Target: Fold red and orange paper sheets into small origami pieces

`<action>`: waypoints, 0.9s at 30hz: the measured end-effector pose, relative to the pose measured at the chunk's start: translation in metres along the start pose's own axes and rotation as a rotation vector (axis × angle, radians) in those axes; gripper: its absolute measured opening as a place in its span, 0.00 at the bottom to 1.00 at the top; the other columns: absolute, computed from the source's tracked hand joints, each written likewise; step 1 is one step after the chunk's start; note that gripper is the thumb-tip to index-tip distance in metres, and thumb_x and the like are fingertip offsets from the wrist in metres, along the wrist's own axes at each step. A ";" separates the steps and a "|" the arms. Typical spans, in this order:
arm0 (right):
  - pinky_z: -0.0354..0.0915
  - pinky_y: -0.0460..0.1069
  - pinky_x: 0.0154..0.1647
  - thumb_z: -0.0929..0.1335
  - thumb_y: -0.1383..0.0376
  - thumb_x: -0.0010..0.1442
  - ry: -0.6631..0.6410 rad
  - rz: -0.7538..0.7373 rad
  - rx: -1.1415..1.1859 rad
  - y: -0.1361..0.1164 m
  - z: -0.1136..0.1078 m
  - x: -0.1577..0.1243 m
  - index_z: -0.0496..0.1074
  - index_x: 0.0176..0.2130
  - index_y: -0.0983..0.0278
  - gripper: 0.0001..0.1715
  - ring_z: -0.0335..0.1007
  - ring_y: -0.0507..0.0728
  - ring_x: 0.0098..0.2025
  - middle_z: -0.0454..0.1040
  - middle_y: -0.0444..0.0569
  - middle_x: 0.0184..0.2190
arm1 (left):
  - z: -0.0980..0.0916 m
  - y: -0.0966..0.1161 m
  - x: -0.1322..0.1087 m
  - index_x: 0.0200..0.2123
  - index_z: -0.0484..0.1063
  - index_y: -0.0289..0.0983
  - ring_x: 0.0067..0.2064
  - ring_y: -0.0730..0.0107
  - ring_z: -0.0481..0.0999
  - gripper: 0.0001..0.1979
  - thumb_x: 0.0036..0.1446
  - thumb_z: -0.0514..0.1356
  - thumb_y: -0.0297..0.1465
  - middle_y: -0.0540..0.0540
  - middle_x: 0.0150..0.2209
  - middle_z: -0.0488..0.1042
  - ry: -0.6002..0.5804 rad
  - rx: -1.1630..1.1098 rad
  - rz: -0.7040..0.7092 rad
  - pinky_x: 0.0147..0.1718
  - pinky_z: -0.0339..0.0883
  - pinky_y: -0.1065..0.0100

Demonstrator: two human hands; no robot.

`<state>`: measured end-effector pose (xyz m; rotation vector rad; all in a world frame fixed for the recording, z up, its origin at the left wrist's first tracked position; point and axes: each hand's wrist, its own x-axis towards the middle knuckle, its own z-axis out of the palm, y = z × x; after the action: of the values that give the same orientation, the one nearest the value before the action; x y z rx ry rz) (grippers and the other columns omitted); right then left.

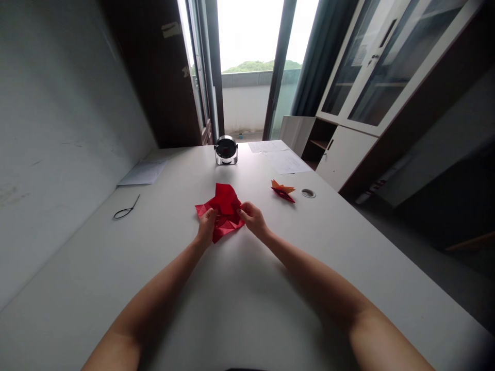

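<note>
A bright red, many-creased sheet of thin folded paper [226,198] is at the middle of the white, smooth-topped table [309,247], right in front of the person. It is partly spread, with a broad flap at the far side and pointed corners reaching out to the left and toward the near edge; whether it rests flat or is slightly raised cannot be told. The bare left hand [208,222] grasps its left part, the thumb lying on top of the paper. The bare right hand [253,216] pinches its right edge between thumb and fingers, the remaining fingers curled in. Both forearms reach in from the near side.

To the right, well apart from the right hand, lies a small pointed folded-paper piece in orange and dark red [283,194], and just beside it is a round, white-rimmed cable hole [308,193]. Beyond the red paper stands a round black device on a silver metal stand [226,148]. Thin white printed sheets [288,161] lie near the far right corner. On the left are a thin black looped strip [124,212] and, farther off, a flat pale stack of paper [143,172] near the wall. Past the table are a tall glass door [249,51], a dark curtain [323,62] and a white cabinet with glazed upper doors [382,67]
</note>
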<state>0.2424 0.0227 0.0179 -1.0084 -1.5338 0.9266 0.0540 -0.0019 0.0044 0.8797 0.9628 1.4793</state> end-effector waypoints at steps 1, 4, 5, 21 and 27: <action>0.63 0.47 0.30 0.68 0.56 0.56 -0.034 0.017 0.066 0.002 0.001 0.001 0.69 0.34 0.61 0.11 0.65 0.53 0.28 0.71 0.42 0.26 | 0.001 0.000 0.000 0.36 0.72 0.36 0.34 0.67 0.77 0.19 0.54 0.66 0.46 0.46 0.33 0.77 -0.016 0.005 -0.013 0.36 0.71 0.66; 0.67 0.48 0.34 0.68 0.60 0.53 -0.138 0.051 0.171 0.007 0.005 0.001 0.71 0.39 0.61 0.13 0.69 0.55 0.32 0.75 0.44 0.32 | 0.001 0.000 -0.001 0.35 0.71 0.36 0.35 0.67 0.78 0.18 0.53 0.67 0.46 0.45 0.35 0.77 -0.050 -0.020 -0.030 0.38 0.72 0.65; 0.67 0.49 0.35 0.68 0.61 0.52 -0.156 0.049 0.169 0.008 0.005 0.001 0.72 0.39 0.61 0.12 0.70 0.55 0.33 0.75 0.44 0.32 | 0.001 0.001 -0.001 0.34 0.71 0.36 0.36 0.67 0.78 0.18 0.53 0.67 0.45 0.45 0.35 0.77 -0.048 -0.039 -0.031 0.38 0.72 0.65; 0.65 0.47 0.30 0.65 0.64 0.47 -0.066 0.221 0.388 -0.001 -0.003 0.004 0.71 0.37 0.62 0.14 0.68 0.54 0.30 0.74 0.43 0.30 | -0.001 0.010 0.004 0.44 0.71 0.36 0.46 0.60 0.78 0.16 0.56 0.64 0.39 0.41 0.44 0.78 -0.022 -0.230 -0.031 0.46 0.71 0.60; 0.66 0.46 0.27 0.69 0.60 0.49 0.016 0.286 0.442 0.001 -0.007 0.007 0.66 0.36 0.61 0.14 0.68 0.52 0.27 0.74 0.43 0.30 | -0.004 0.008 0.006 0.31 0.66 0.37 0.31 0.72 0.71 0.11 0.57 0.63 0.37 0.49 0.29 0.72 0.003 -0.240 -0.019 0.34 0.68 0.69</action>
<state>0.2483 0.0299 0.0207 -0.9171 -1.1149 1.3827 0.0468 0.0028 0.0105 0.6928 0.7739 1.5430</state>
